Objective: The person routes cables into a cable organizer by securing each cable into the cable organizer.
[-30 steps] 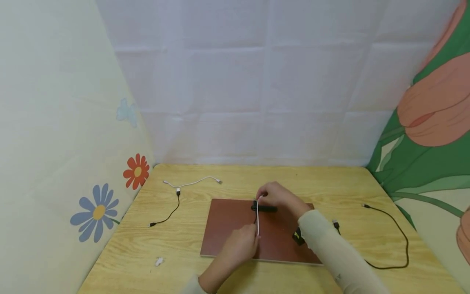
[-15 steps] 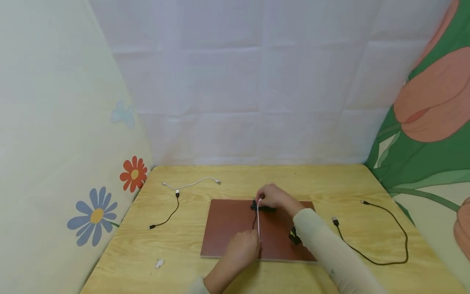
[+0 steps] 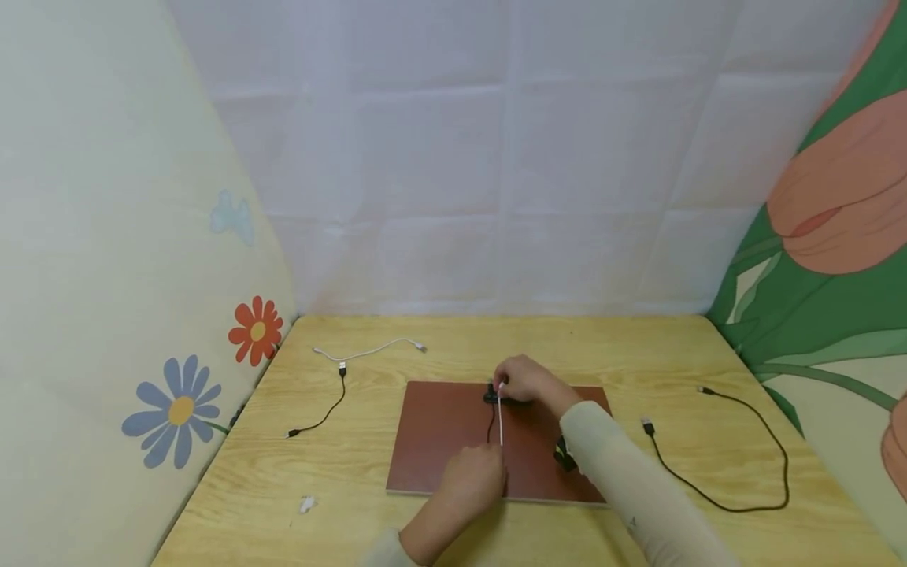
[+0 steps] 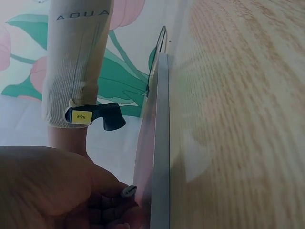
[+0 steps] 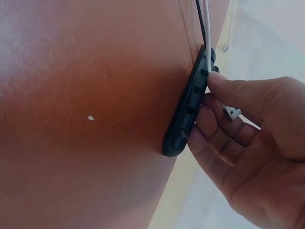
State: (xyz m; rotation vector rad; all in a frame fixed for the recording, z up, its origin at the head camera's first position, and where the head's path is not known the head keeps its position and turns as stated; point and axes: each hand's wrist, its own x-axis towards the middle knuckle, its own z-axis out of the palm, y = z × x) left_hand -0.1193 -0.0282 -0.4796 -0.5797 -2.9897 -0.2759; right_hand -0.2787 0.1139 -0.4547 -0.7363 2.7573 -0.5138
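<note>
A white USB cable [image 3: 500, 419] runs straight between my two hands above a brown board [image 3: 432, 429]. Its near end is gripped by my left hand [image 3: 473, 476]; a small plug [image 4: 128, 191] pokes out by the thumb in the left wrist view. My right hand [image 3: 523, 379] pinches the far part of the cable against a black cable organizer [image 5: 187, 107] with a row of slots. A white plug [image 5: 232, 113] shows behind the right fingers. Beside the white cable, a black cable [image 3: 490, 425] leads from the organizer's left end; whether the white one sits in a slot I cannot tell.
Another white cable [image 3: 368, 350] and a short black cable [image 3: 333, 408] lie at the back left. A long black cable [image 3: 768, 441] curves at the right. A small white piece [image 3: 306, 504] lies front left. Fabric walls [image 3: 425, 157] border the wooden table [image 3: 340, 488].
My right hand has come down slightly onto the organizer with the white cable. My left hand has shifted a little right and nearer, and the cable looks straighter.
</note>
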